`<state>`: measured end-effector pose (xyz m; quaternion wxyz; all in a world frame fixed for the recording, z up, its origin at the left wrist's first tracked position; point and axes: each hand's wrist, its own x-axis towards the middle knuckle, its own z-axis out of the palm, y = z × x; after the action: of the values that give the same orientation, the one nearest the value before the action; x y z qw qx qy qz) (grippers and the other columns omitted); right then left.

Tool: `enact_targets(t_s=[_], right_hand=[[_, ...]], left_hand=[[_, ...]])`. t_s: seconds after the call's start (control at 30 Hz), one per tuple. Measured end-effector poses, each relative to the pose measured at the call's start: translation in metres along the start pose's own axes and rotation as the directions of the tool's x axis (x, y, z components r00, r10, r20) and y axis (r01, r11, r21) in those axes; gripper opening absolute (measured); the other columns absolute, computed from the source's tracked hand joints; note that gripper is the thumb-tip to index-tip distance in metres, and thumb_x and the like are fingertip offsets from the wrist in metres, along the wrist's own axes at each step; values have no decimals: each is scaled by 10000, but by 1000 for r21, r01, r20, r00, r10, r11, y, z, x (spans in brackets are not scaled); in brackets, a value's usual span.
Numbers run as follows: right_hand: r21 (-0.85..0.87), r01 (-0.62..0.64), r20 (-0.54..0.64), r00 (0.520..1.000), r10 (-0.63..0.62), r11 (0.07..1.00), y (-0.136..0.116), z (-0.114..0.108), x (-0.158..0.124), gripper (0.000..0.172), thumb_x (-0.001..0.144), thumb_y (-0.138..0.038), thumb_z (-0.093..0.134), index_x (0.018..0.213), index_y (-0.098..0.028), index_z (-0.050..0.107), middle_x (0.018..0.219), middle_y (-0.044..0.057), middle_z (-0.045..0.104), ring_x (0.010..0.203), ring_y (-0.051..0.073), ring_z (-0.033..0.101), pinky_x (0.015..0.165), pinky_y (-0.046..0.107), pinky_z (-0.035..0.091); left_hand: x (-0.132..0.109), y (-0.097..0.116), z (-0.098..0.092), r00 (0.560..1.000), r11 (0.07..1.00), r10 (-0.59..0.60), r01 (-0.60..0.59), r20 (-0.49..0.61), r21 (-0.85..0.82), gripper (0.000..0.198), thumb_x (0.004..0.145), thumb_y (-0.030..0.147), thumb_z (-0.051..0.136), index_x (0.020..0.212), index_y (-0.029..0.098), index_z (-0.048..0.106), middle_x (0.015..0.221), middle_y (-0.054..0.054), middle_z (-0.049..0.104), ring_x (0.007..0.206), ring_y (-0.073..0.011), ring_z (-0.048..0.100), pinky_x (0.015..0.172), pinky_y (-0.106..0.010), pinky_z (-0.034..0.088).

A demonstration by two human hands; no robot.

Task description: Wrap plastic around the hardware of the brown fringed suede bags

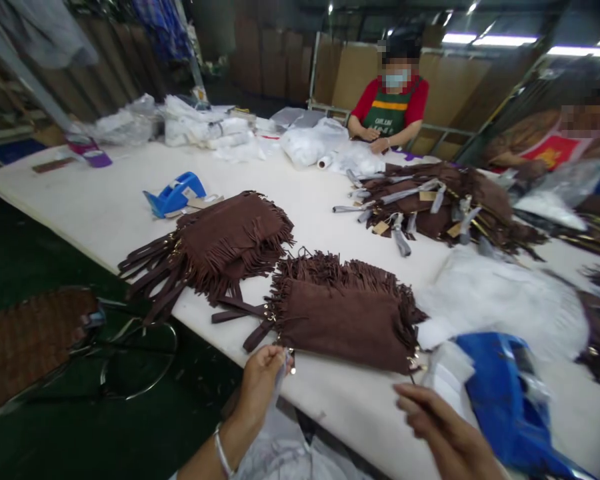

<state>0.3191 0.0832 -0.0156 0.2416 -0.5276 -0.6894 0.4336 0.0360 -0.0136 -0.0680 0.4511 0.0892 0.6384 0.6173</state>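
Observation:
A brown fringed suede bag point(345, 317) lies on the white table point(110, 200) right in front of me. My left hand point(260, 387) is at its near left corner, fingers pinched on a small pale strip by the bag's metal ring. My right hand point(440, 427) hovers near the bag's right corner, fingers loosely curled and blurred, with nothing clearly in them. A second stack of brown fringed bags point(220, 243) with long straps lies to the left.
A blue tape dispenser point(173, 193) sits beyond the left stack, another blue object point(510, 393) by my right hand. A pile of tagged brown bags point(440, 207) lies far right. White wrapping heaps cover the back. Two other people sit across. A woven stool point(30, 340) stands on the floor.

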Motion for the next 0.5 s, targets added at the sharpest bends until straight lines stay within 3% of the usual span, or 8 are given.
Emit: enact_targets(t_s=[0.03,0.1,0.2,0.3,0.5], right_hand=[[43,28,130,991,-34,999,-19,32,6,259,771,-421,619,976,-286,702,874,64,703,685,217,633,585,299,532],[146,94,272,953,-132,985,-48,88,19,211,839,-330,546,974,-271,698,858,40,693,661,178,605,598,272,510],[225,198,343,900,-268,954,-66,143,34,275,852,-175,479,1004,-263,691,828,10,672,687,150,591,633,240,477],[186,269,337,886,-318,945,-69,162,43,324,844,-110,460,1008,-260,696,808,4,660,737,150,597,663,230,457],[-18,347,325,889,-323,938,-75,167,43,343,861,-94,425,1010,-244,694,814,21,661,732,156,612,671,228,445]], left_hand=[[-1,0,0,1000,1000,6,-6,8,1,190,759,321,645,783,133,635,728,-64,692,641,-142,591,626,-240,437],[-1,0,0,999,999,33,-33,20,0,188,767,324,638,790,137,633,735,-64,689,658,-154,592,641,-255,438],[0,4,0,997,998,68,-67,34,-12,181,751,322,648,769,142,635,699,-50,676,655,-169,591,650,-271,443],[1,6,-1,996,996,82,-80,45,-47,155,738,301,647,765,149,639,681,-34,668,660,-177,596,662,-278,452],[3,2,-6,993,995,95,-92,63,-44,129,748,283,631,781,160,652,767,-42,690,736,-196,610,718,-287,460]])
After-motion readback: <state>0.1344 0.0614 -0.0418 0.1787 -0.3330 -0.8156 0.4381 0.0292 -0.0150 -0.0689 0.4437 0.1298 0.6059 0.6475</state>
